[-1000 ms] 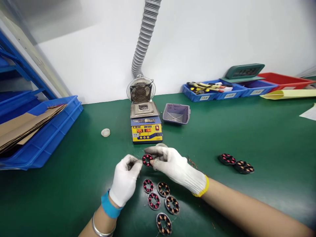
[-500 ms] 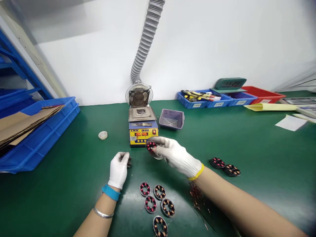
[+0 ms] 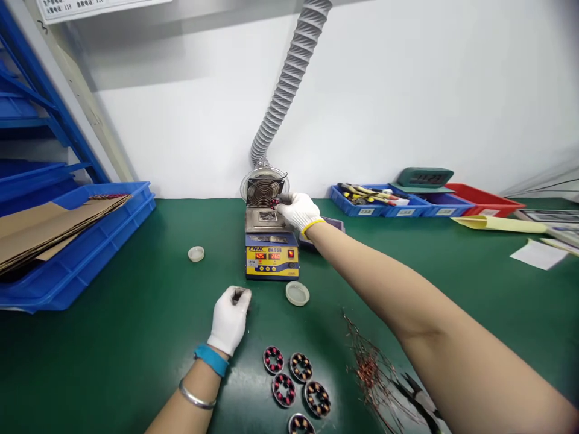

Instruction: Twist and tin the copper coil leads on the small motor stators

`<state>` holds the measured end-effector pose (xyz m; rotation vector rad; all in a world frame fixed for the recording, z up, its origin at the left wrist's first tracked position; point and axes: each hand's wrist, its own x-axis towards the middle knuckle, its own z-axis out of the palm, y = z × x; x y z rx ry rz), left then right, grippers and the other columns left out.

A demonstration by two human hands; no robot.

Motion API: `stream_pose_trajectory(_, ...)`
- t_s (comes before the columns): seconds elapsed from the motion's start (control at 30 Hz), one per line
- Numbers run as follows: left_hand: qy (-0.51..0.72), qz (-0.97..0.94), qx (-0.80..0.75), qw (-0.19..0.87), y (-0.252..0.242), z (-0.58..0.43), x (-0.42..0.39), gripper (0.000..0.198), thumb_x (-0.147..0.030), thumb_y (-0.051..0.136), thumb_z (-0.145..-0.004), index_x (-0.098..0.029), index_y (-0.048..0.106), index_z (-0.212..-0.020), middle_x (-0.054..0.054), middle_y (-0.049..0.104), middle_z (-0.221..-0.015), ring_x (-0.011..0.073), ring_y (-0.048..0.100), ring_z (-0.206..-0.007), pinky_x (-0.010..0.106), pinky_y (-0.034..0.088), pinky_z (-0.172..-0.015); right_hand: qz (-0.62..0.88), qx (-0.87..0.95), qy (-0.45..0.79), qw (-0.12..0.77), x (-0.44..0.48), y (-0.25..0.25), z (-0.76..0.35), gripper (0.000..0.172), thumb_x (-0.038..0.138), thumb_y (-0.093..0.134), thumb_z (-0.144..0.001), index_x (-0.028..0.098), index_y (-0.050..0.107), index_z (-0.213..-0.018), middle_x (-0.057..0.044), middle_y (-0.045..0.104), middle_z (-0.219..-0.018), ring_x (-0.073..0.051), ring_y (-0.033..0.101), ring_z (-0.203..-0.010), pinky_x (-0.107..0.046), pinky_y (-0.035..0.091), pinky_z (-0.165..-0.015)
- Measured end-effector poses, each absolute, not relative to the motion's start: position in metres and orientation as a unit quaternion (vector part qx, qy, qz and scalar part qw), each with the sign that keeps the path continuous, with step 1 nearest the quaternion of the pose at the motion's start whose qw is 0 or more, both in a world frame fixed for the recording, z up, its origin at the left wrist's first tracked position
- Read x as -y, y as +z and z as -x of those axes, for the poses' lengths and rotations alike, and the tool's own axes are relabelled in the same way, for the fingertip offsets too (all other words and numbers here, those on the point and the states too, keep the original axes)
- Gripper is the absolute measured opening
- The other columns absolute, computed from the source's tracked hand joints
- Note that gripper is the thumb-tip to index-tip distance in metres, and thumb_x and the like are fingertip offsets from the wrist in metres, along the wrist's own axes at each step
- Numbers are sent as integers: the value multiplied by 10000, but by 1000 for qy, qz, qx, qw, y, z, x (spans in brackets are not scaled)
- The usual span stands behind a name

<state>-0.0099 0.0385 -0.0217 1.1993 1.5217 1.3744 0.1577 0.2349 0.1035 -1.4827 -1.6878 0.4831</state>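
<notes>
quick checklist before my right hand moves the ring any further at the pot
1. Right hand grip on wound ring: ok, pinched in the fingertips.
2. Ring above solder pot opening: ok; whether it touches, cannot tell.
3. Pot display lit: ok, red digits show.
4. Left hand away from pot: ok, on the mat, curled on a small dark item.
5. Fan turning: cannot tell.

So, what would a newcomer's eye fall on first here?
Probably the gloved right hand, stretched far forward and pinching a coil ring above the yellow-fronted solder pot, under the grey ribbed hose. Nearer, the left hand lies on the green mat, closed on a small dark piece, beside a cluster of coil rings and tangled copper wire.
</notes>
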Motion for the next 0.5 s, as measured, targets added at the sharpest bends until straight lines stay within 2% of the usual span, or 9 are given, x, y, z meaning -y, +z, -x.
stream_pose_trajectory(0.23, 527, -482, -596, 367, -21, 8, -37, 247, -411, 568, -789, -171, 610, -748, 22, 613, -676, 163, 547, -621, 261, 432, -580, 602, 693, 150, 368, -244, 86, -153, 418, 328, 636, -740, 187, 699, -1129, -65, 708, -1083, -232, 621, -1078, -290, 445, -936)
stream_pose_trajectory(0.5, 508, -495, -602, 368, -22, 8, -38, 263, -424, 537, -792, -171, 606, -770, 47, 631, -727, 185, 569, -684, 285, 442, -632, 607, 693, 144, 362, -246, 83, -151, 403, 320, 637, -735, 198, 703, -1112, -60, 706, -1102, -236, 624, -1077, -289, 459, -926)
